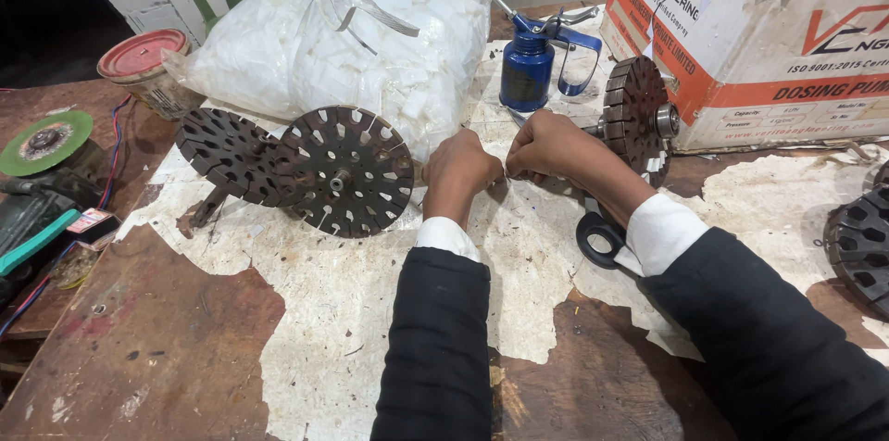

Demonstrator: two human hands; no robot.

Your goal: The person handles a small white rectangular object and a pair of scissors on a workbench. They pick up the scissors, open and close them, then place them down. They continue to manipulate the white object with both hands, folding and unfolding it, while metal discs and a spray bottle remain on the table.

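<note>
From the head camera I see my left hand (pixel 460 172) and right hand (pixel 548 146) side by side over the counter (pixel 157 348), fingers curled and pinching a small pale strip (pixel 505 172) between them; what it is I cannot tell. Just left of my left hand lie two slotted rotor discs (pixel 306 168) on torn paper. Another rotor (pixel 634 117) stands behind my right hand, near a blue oil can (pixel 528 66). Black scissor handles (pixel 600 239) peek out under my right wrist.
</note>
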